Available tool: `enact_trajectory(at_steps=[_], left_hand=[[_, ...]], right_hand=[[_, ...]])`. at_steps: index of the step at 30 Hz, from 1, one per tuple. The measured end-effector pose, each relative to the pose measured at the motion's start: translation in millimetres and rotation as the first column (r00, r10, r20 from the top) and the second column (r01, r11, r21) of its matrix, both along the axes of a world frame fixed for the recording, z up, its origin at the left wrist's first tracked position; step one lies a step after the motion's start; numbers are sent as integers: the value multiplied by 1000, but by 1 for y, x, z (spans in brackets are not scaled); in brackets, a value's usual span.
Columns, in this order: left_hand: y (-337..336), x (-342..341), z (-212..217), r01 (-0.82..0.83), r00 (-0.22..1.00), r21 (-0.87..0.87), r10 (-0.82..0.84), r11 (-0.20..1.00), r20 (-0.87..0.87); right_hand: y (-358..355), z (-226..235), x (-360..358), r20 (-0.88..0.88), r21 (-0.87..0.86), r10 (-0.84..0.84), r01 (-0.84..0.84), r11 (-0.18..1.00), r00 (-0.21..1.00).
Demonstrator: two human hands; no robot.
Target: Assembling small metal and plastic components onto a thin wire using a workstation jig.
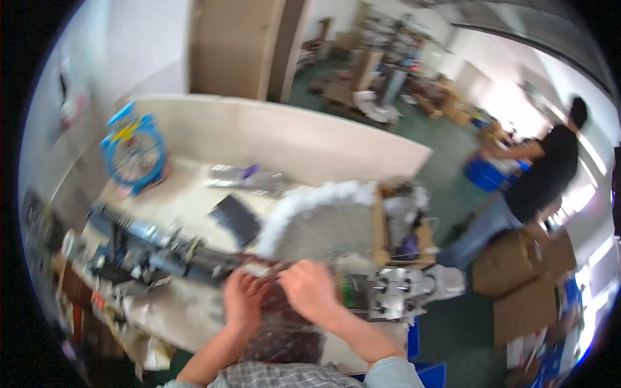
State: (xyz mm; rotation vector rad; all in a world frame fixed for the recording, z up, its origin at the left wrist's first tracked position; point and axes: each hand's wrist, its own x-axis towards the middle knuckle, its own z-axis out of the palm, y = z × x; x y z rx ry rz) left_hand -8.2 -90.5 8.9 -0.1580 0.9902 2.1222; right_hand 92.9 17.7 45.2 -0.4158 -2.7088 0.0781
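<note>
My left hand (243, 299) is closed, fingers curled up against a small white piece (257, 269) that is too blurred to name. Just to its right, my right hand (309, 288) is closed too, its fingertips pinched together near that piece; what they hold is hidden. Beneath both hands a dark reddish-brown sheet (284, 343) hangs over the near edge of the table toward my lap. Dark grey tool-like parts (207, 264) lie to the left of my left hand. A cluster of silvery-white metal parts (401, 292) sits to the right of my right hand.
On the white table (187, 194) stand a blue round clock-like object (134, 157), a dark flat pad (235, 220), a white-edged grey arc (323, 226) and an open cardboard box (404, 226). A low panel (278, 132) closes the back. A person (540, 168) stands at right near cartons (508, 265).
</note>
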Motion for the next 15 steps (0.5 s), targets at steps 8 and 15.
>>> enact_trajectory(at_steps=[8,15], left_hand=[[-15,-2,-4,81,995,-35,-83,996,-55],[-27,6,-30,282,931,-254,-328,925,-161]], right_hand=[[-8,-5,12,-227,-172,16,-56,983,974],[-25,-20,63,136,-471,66,6,882,989]])
